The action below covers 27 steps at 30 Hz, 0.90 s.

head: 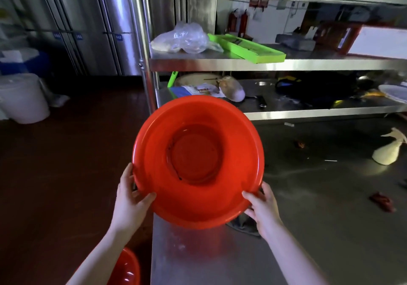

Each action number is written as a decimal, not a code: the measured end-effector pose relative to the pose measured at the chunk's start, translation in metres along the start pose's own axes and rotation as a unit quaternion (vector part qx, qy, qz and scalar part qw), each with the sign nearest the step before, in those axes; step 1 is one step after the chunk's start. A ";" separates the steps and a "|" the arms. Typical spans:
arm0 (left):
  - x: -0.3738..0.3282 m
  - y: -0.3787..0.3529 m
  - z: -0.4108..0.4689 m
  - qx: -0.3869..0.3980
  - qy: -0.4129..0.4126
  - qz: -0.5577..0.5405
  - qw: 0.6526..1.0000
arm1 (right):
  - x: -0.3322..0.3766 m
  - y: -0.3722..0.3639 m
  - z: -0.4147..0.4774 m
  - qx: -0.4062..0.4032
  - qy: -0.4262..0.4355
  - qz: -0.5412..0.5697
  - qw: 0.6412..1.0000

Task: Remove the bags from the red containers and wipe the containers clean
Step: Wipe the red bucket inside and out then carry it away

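A round red basin (198,130) hangs in the air above the near left corner of the steel table (220,256), tilted so its inside faces me. A dark ring of dirt marks its bottom; no bag is in it. My left hand (130,198) grips its lower left rim, thumb inside. At the lower right rim my right hand (262,207) grips it, thumb on the rim. A second red container (125,269) shows at the bottom left, below the table's edge. Crumpled clear plastic bags (182,38) lie on the middle shelf.
A steel shelf rack (264,64) stands at the table's far side with green trays (248,48) and clutter. A dark cloth (242,225) lies under the basin by my right hand. A white piping bag (387,154) and red scraps (381,201) lie right. White bucket (24,99) stands on the floor.
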<state>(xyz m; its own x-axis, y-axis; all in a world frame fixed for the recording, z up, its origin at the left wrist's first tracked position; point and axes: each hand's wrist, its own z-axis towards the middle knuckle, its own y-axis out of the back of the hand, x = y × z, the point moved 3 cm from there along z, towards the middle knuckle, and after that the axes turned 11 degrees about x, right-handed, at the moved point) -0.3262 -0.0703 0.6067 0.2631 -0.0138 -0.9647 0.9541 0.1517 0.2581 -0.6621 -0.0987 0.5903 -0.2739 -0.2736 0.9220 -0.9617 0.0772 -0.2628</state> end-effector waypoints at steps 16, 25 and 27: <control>-0.036 -0.053 0.023 -0.081 -0.017 0.230 0.970 | 0.019 0.088 0.076 0.110 -0.074 -0.025 0.991; -0.057 -0.091 0.018 -0.174 0.070 0.288 0.939 | -0.076 0.094 0.115 0.316 0.109 -0.708 0.622; -0.057 -0.095 0.015 -0.202 0.095 0.289 0.931 | -0.087 0.097 0.116 0.302 0.126 -0.739 0.589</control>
<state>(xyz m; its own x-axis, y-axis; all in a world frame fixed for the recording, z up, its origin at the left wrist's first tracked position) -0.4302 -0.0990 0.6380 0.6489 0.3544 -0.6733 0.5204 0.4387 0.7326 -0.7319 -0.1787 0.4512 0.7980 0.5425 0.2626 0.0059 -0.4427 0.8966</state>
